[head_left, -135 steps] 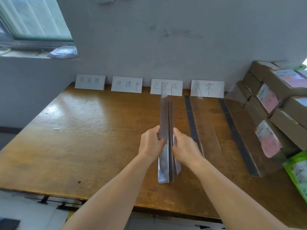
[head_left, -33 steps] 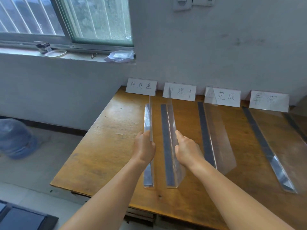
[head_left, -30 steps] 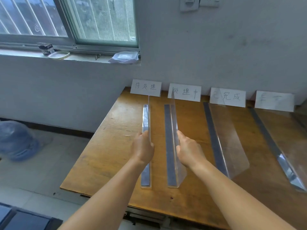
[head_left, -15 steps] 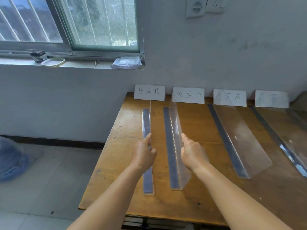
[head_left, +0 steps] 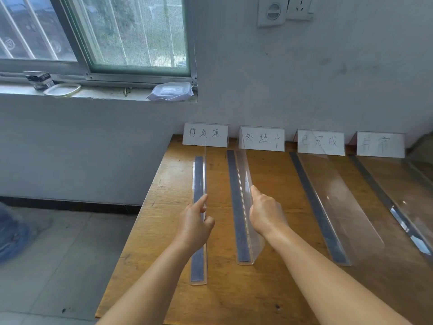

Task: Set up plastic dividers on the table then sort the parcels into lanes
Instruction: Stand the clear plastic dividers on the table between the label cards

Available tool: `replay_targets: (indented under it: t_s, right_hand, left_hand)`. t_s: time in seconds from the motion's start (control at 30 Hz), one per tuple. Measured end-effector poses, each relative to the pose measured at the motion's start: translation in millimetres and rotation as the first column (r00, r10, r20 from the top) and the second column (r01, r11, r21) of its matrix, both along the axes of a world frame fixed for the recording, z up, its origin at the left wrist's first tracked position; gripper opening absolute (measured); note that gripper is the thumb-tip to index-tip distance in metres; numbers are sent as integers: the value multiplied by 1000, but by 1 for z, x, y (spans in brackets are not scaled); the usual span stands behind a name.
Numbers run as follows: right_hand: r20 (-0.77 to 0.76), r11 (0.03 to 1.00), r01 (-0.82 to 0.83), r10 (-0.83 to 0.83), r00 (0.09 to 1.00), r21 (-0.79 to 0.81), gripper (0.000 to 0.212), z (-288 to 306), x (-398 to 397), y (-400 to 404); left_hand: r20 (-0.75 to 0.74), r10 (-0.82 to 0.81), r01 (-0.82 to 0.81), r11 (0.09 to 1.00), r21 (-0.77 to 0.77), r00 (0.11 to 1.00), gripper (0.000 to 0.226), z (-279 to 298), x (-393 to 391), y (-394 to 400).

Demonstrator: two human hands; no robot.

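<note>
I am looking down at a worn brown wooden table (head_left: 276, 285) on which four clear plastic L-shaped dividers are standing in rows that run away from me toward the wall. Each one is showing a dark grey strip along its flat foot and a see-through upright wall.

My left hand (head_left: 195, 225) is pinching the top edge of the leftmost clear divider (head_left: 199, 259) between thumb and curled fingers, with the forefinger lying along the edge. This divider is sitting near the table's left side, its upright wall seen almost edge-on, so it is appearing as a thin bright line.

My right hand (head_left: 264, 213) is gripping the upper edge of the second clear divider (head_left: 243, 231), thumb stretching forward along the sheet; the other fingers are hidden behind the hand. Its wall is leaning to the right of its grey foot and is standing just beside the first divider, the two apart.

The third clear divider (head_left: 328, 221) and the fourth clear divider (head_left: 403, 226) are lying further right, well apart from my hands, their walls catching pale glare.

Four white paper cards with handwritten characters (head_left: 262, 138) are leaning against the grey wall at the table's far edge, one at the head of each lane.
</note>
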State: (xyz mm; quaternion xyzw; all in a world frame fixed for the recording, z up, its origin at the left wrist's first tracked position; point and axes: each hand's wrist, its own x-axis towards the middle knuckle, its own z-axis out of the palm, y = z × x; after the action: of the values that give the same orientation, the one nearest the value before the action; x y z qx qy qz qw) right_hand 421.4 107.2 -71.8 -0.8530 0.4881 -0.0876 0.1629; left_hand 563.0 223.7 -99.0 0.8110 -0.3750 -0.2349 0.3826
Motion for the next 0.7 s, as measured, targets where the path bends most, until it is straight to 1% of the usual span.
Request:
replay_targets:
  t_s: [0.13, 0.33, 0.43, 0.7]
  right_hand:
    - [-12, 1000, 8, -8, 1000, 4, 53, 2, 6, -6]
    - [-41, 999, 37, -37, 998, -6, 57, 3, 3, -7]
    - [-28, 999, 50, -50, 998, -11, 58, 4, 1, -8]
    - [-25, 998, 35, -34, 999, 42, 60, 4, 13, -7]
  left_hand:
    - [-6, 9, -9, 1000, -3, 1000, 58, -1, 2, -1]
    - [3, 22, -22, 1000, 0, 1000, 58, -2, 2, -3]
    - [-1, 22, -22, 1000, -2, 1000, 59, -1, 2, -3]
    - [27, 16, -16, 1000, 15, 1000, 59, 1, 2, -2]
